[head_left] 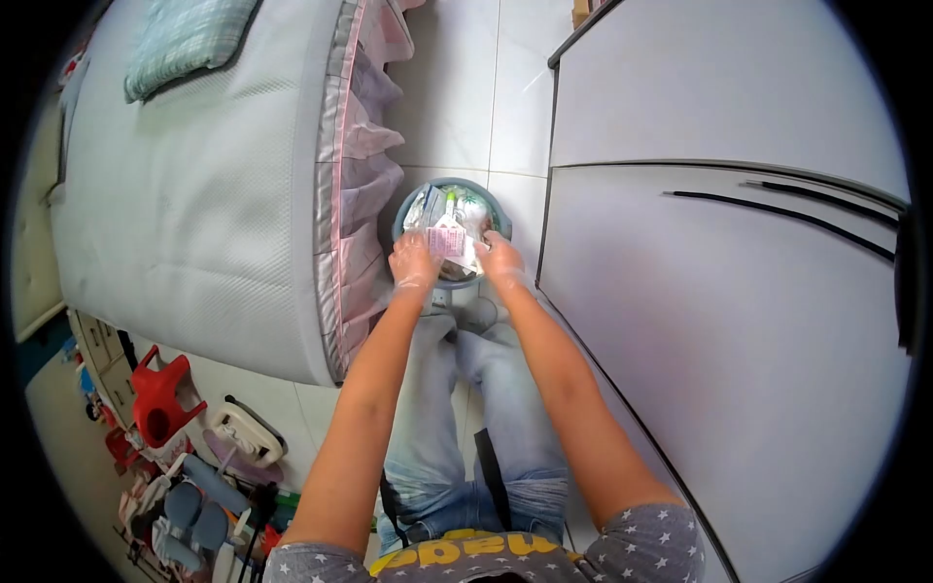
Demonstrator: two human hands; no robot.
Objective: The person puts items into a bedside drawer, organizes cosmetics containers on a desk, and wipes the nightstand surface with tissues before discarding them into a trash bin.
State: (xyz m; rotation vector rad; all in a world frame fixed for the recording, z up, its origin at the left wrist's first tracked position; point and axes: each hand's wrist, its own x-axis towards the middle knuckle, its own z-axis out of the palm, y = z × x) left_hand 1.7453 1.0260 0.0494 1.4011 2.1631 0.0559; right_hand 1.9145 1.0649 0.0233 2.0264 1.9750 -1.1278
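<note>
Below me a round grey-blue bin (506,211) stands on the floor, filled with crumpled white plastic and other waste. A pink and white printed piece of packaging (447,242) lies over the contents, between my hands. My left hand (414,260), in a clear plastic glove, is closed at its left edge. My right hand (500,260), gloved the same way, pinches its white right-hand end. A bright green item (450,202) pokes up among the waste just beyond. The lower contents are hidden.
On the left, a bed (214,214) with a pink-grey ruffled skirt stands close to the bin. White cabinet doors (700,321) with black handles rise on the right. A red plastic stool (165,396) and several cluttered items are at lower left.
</note>
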